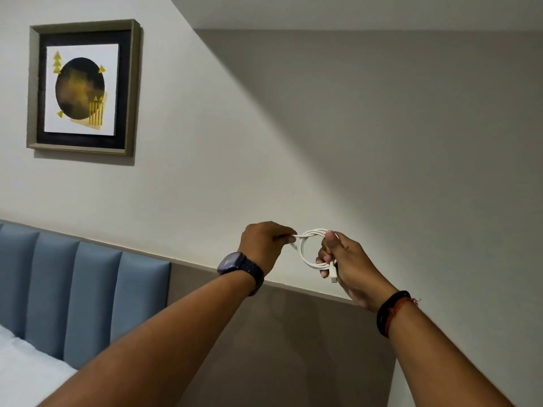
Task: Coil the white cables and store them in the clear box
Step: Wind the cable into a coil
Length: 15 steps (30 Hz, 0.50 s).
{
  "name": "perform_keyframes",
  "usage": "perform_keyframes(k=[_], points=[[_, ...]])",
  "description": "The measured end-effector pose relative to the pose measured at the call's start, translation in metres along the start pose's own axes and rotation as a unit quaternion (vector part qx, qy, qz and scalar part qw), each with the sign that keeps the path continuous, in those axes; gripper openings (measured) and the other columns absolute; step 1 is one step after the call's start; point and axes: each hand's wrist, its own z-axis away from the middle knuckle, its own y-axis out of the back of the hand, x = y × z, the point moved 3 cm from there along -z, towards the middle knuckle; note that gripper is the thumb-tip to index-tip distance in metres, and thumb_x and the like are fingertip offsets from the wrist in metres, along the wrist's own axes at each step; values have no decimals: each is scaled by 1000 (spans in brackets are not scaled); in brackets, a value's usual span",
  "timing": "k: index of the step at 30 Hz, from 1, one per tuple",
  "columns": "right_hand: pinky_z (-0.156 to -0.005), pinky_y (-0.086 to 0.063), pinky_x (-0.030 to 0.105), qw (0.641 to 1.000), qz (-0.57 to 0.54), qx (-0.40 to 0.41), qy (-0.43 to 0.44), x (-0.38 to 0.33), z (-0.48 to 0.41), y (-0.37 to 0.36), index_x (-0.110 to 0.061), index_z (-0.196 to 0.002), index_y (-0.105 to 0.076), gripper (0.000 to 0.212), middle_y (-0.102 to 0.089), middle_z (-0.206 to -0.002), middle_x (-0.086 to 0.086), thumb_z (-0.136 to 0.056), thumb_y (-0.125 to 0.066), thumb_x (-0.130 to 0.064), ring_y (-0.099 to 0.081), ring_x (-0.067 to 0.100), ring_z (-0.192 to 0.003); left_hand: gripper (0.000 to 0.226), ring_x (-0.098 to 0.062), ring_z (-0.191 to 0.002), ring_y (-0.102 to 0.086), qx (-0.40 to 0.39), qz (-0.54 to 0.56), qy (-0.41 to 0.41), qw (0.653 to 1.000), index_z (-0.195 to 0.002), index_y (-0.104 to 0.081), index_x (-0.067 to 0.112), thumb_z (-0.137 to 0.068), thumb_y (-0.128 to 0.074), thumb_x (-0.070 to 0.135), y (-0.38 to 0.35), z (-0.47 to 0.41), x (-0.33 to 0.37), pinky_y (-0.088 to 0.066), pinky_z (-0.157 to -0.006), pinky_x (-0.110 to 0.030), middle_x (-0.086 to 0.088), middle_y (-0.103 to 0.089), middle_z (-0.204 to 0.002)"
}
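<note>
With the thin white cable point(305, 248) nearly coiled, the right hand point(346, 262) gripped the loops, the left hand point(264, 245) pinched its loose end, and no clear box showed.

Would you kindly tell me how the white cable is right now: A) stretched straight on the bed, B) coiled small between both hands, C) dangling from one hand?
B: the white cable forms a small coil, the right hand gripping its loops and the left hand pinching one end.
</note>
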Motion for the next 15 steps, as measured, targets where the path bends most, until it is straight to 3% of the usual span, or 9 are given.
perform_keyframes(k=[2, 6, 10, 15], points=[[-57, -41, 30, 998, -56, -14, -10, -4, 0, -3, -23, -71, -53, 36, -43, -57, -4, -98, -35, -41, -44, 14, -57, 14, -14, -75, -65, 21, 130, 66, 989, -92, -76, 13, -80, -71, 9, -1, 1, 0, -52, -77, -24, -2, -72, -84], [-60, -39, 32, 997, -74, -19, -9, -11, 0, -4, -17, -74, -51, 37, -42, -59, -2, -97, -35, -40, -43, 16, -59, 16, -11, -68, -71, 13, 326, 168, 930, -88, -76, 8, -78, -69, -2, -8, 7, 6, -59, -69, -23, -1, -74, -78], [-46, -44, 20, 999, -47, -2, -13, -12, 0, -2, -20, -81, -56, 33, -41, -69, 3, -99, -35, -37, -44, 16, -62, 18, -18, -76, -73, -28, 394, 192, 898, -94, -73, 4, -80, -66, -4, -12, 11, 13, -57, -67, -20, -9, -75, -86], [-46, -44, 22, 999, -20, 39, -32, -8, -3, 2, -6, -103, -55, 36, -42, -82, 7, -100, -33, -35, -50, 21, -75, 28, -24, -88, -71, -70, 437, 203, 873, -108, -68, 1, -85, -54, -3, -14, 14, 17, -58, -80, -29, -14, -73, -99]])
